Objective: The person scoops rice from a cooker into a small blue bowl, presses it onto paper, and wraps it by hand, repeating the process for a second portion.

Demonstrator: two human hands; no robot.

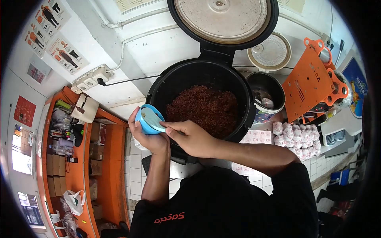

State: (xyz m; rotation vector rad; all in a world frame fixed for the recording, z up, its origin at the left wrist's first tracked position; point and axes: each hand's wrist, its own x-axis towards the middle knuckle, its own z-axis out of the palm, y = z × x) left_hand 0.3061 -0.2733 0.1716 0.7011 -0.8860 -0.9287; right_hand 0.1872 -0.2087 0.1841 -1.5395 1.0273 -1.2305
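My left hand (147, 139) is wrapped around a small blue bowl (142, 116), tilted at the left rim of a large black cooker. In my right hand (189, 137) is the handle of a pale green rice paddle (152, 120), its blade laid over the bowl's mouth. What the bowl contains is mostly hidden by the blade. Reddish-brown rice (202, 107) fills the bottom of the black cooker pot (158, 89), whose lid (220, 16) stands raised behind it.
Right of the cooker sits a smaller pot (265, 85) with a wrapped bundle inside. Printed wrapping papers (256, 137) lie near several paper-wrapped bundles (297, 139). An orange rack (307, 81) stands beyond them. Orange shelving (105, 166) lines the left. A cord (135, 79) runs to the cooker.
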